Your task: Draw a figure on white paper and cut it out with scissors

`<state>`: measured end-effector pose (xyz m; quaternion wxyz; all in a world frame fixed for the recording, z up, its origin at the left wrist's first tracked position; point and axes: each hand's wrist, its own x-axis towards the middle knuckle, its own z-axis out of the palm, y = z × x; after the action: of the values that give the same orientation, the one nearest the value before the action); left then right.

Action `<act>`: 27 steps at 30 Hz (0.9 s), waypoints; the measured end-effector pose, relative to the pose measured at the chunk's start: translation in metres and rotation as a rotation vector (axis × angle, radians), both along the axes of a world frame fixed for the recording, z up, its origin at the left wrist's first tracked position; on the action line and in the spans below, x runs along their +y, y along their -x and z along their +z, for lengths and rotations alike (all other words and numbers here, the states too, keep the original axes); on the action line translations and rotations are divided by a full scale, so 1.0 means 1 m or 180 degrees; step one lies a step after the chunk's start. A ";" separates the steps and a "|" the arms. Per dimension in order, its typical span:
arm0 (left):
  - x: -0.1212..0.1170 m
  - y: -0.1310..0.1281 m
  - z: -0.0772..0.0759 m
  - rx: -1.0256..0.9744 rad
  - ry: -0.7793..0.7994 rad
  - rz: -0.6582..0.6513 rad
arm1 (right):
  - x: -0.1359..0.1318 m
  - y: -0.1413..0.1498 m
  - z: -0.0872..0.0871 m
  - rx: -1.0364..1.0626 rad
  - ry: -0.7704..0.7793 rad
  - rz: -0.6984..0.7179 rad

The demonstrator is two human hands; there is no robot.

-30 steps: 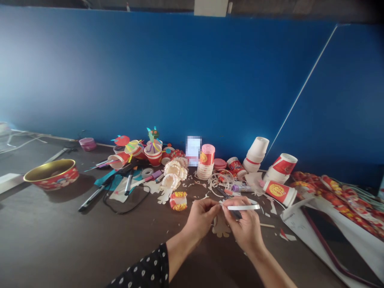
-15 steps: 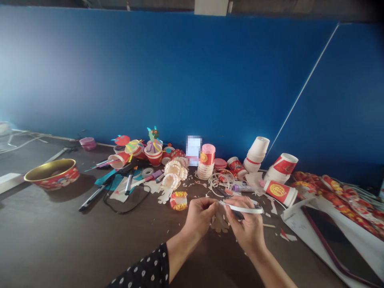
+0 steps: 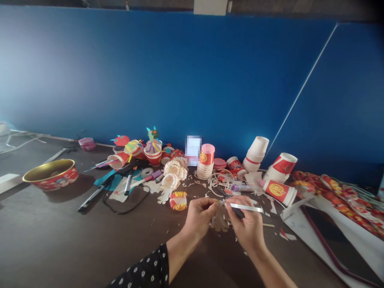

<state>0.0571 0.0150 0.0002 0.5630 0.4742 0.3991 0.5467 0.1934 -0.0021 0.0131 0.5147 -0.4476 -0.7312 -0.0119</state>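
My left hand (image 3: pixel 200 218) and my right hand (image 3: pixel 246 226) meet low in the middle, above the dark table (image 3: pixel 54 236). Together they pinch a thin white paper strip (image 3: pixel 245 207) that sticks out to the right of my right hand. The left fingers are closed on the strip's left end. The right fingers curl round the strip, and a dark object shows under them that I cannot make out. A cream paper cut-out (image 3: pixel 220 221) lies on the table just beneath both hands.
Behind the hands lie a crushed red-and-yellow cup (image 3: pixel 178 201), a stack of cups (image 3: pixel 206 161), white and red paper cups (image 3: pixel 280 167), paper flowers (image 3: pixel 174 172), pens and scraps. A gold-lined red bowl (image 3: pixel 50 174) stands at the left. A white sheet with a dark band (image 3: pixel 333 236) is at the right.
The strip's right end dipped, then levelled out, and the strip now looks thinner, as if turned. Both hands stayed where they were.
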 end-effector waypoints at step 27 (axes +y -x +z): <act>0.000 0.000 0.005 -0.0022 0.0113 -0.0024 | -0.005 0.003 0.001 0.0251 0.0371 0.0200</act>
<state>0.0567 0.0148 0.0056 0.5747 0.4637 0.4051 0.5390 0.1900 -0.0070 0.0143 0.5163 -0.4537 -0.7235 0.0645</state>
